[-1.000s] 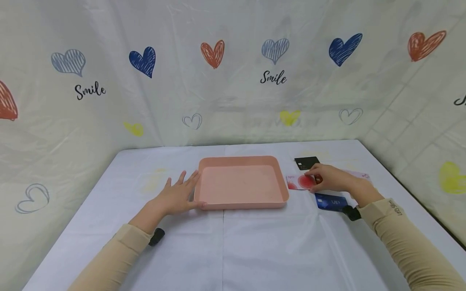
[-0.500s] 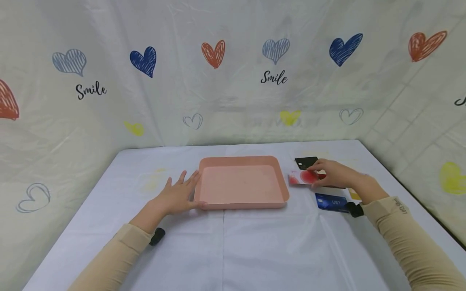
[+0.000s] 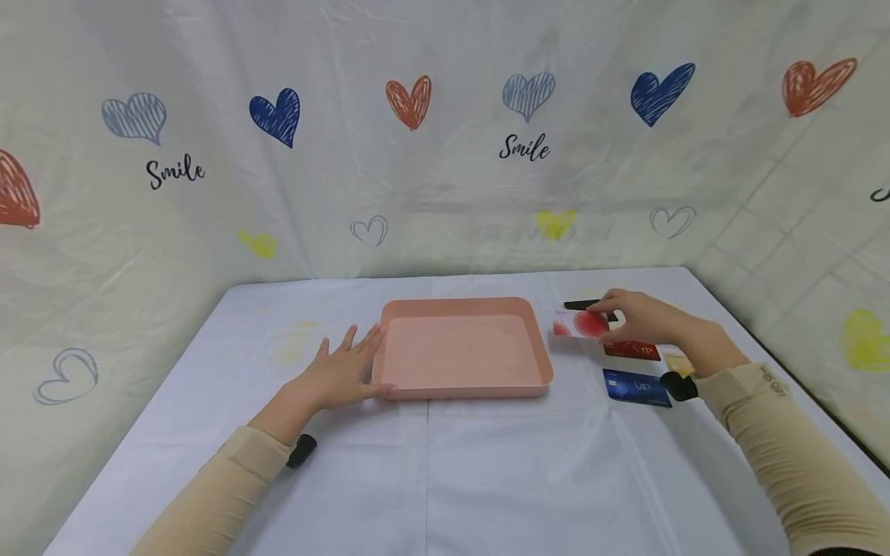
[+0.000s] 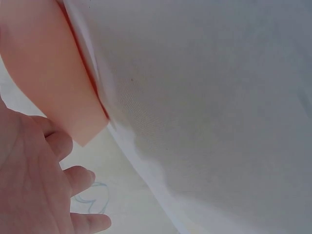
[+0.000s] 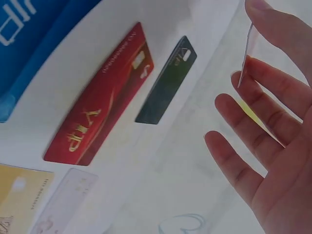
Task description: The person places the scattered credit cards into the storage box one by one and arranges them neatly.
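Observation:
My right hand [image 3: 645,318] pinches a white card with red circles [image 3: 581,324] between thumb and fingertips, right of the tray. In the right wrist view this card shows edge-on, raised over the table. Beneath and around that hand lie a black card [image 3: 581,304], partly covered in the head view, a red VIP card [image 3: 634,351], a blue VIP card [image 3: 636,387] and a yellow card [image 3: 677,364]. My left hand [image 3: 337,378] has its fingers spread, touching the left side of the pink tray [image 3: 459,351], its thumb at the near corner.
A pale card [image 5: 66,200] lies beside the yellow one in the right wrist view. The white-covered table [image 3: 501,479] ends at a back wall of sheeting [image 3: 445,177] printed with hearts. Another sheet [image 3: 799,232] closes off the right side.
The white card with red circles has come up off the table in my right hand, which moved slightly upward and away. More of the red and yellow cards shows. The left hand stays put.

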`<state>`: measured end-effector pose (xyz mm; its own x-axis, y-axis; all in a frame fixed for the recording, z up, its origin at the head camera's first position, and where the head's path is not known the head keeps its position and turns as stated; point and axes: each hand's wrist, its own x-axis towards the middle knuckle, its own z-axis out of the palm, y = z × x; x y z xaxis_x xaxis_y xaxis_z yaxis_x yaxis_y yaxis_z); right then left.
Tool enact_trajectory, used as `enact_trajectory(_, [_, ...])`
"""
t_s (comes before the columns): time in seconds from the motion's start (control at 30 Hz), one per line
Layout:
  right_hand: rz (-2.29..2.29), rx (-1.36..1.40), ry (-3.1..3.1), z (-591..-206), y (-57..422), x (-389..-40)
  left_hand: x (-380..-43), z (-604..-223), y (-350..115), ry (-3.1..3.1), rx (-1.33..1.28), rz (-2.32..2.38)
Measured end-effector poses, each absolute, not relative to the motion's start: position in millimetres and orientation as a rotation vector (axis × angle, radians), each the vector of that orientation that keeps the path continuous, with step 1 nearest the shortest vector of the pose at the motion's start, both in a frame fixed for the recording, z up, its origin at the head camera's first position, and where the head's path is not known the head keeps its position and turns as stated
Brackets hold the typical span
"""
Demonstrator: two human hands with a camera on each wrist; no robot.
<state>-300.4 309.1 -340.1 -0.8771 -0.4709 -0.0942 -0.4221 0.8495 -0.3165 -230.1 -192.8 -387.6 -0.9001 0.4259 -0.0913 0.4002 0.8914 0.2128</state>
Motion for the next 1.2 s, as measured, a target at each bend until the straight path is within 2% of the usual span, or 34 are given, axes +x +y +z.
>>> enact_trajectory(0.27, [-0.434,-0.711,2.866,-329,302,-301,-230,-387,-192,2.926,0.636,0.28])
enact_trajectory(1.2, [-0.502,-0.851,2.825,-325,256,-313,-230,-386,-191,2.927,0.636,0.278])
